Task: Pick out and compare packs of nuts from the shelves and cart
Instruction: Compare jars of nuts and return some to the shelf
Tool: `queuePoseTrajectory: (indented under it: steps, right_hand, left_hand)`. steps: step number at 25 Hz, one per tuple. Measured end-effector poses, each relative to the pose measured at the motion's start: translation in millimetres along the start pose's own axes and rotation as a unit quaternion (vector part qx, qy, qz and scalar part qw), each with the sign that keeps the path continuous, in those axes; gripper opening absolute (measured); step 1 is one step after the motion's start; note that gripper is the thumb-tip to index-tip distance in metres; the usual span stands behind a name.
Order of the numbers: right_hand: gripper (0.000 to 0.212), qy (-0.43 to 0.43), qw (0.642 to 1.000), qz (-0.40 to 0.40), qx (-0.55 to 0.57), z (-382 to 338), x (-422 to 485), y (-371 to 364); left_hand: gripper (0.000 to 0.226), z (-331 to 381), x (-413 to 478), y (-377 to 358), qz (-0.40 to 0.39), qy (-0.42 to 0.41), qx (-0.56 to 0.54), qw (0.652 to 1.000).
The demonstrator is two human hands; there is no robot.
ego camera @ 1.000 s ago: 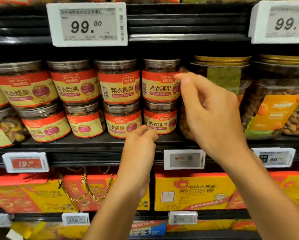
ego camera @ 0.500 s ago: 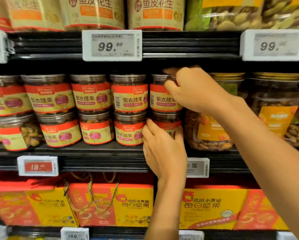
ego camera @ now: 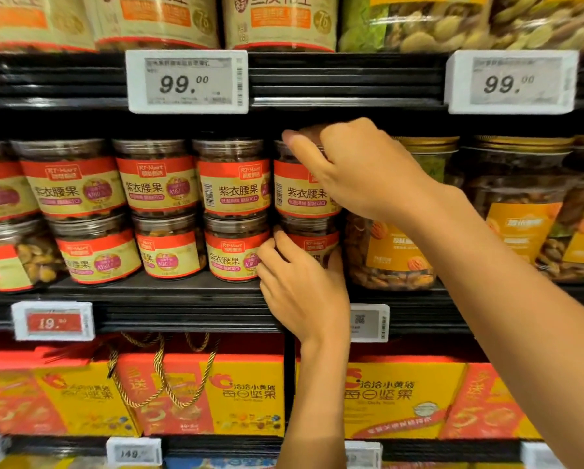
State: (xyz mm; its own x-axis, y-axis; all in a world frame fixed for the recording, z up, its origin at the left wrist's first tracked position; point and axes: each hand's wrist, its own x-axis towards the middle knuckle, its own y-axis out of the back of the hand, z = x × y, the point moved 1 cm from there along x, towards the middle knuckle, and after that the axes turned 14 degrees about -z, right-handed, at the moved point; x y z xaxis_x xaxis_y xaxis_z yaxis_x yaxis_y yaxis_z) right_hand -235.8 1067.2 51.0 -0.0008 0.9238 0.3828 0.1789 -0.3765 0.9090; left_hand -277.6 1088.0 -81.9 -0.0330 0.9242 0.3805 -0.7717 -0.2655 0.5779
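- We see a left 99.00 price tag [ego camera: 187,82] and a right 99.00 price tag [ego camera: 511,82], both white.
- A red-faced tag [ego camera: 53,321] sits lower left; it seems to read 19.
- A QR-code tag [ego camera: 370,322] sits mid-frame.
- A 149 tag [ego camera: 134,452] sits near the bottom.
- Gold twisted cords [ego camera: 162,370] hang in loops.

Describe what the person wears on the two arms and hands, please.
Nothing worn shows. The left hand and right hand are bare: no gloves, no rings visible. The left forearm and right forearm are bare too, up to the frame edge: no sleeve, watch or bracelet in view.

Right hand [ego camera: 365,170] grips upper jar [ego camera: 299,194], left hand [ego camera: 304,292] lower jar [ego camera: 314,243]
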Motion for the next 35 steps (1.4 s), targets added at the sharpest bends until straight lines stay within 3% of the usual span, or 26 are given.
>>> queuePoseTrajectory:
  steps: [4, 8, 15, 19, 24, 27, 30, 32, 35]
  right_hand:
    - [0.048, 0.029, 0.999, 0.028, -0.015, -2.9, -9.7, 4.2]
    - [0.051, 0.038, 0.999, 0.03, 0.024, -0.8, -11.3, 8.3]
    - [0.06, 0.001, 1.0, -0.001, -0.026, -4.5, -15.9, 10.9]
    - [0.053, 0.05, 0.999, -0.003, -0.005, -12.5, -30.0, 12.5]
    - [0.045, 0.036, 0.999, -0.024, 0.011, -13.1, -26.1, 7.0]
    - [0.041, 0.023, 0.999, -0.021, 0.013, -11.4, -20.0, 6.3]
    - [0.04, 0.04, 0.988, 0.075, 0.131, -11.9, -37.8, -3.0]
    - [0.04, 0.007, 0.95, 0.181, 0.256, -13.7, -71.5, -25.9]
    - [0.035, -0.084, 0.899, 0.15, 0.402, -16.0, -101.3, -64.0]
  left_hand:
    - [0.072, -19.2, -12.0, 7.3, 0.066, -0.066, -0.032, 0.995]
    - [0.089, -14.8, -11.4, 0.3, 0.018, -0.009, -0.028, 0.999]
    - [0.085, -15.2, -9.3, -1.1, 0.031, -0.014, -0.012, 0.999]
    - [0.083, -23.2, -23.2, 8.2, 0.06, -0.062, -0.072, 0.994]
    - [0.08, -38.4, -32.0, 17.4, -0.01, -0.083, -0.199, 0.976]
    - [0.059, -46.1, -39.6, 28.3, -0.005, -0.133, -0.234, 0.963]
    - [0.044, -47.6, -46.4, 45.2, -0.014, -0.179, -0.248, 0.952]
    - [0.043, -47.3, -42.4, 57.0, -0.04, -0.163, -0.29, 0.942]
    - [0.048, -40.2, -26.1, 75.4, -0.126, -0.116, -0.397, 0.902]
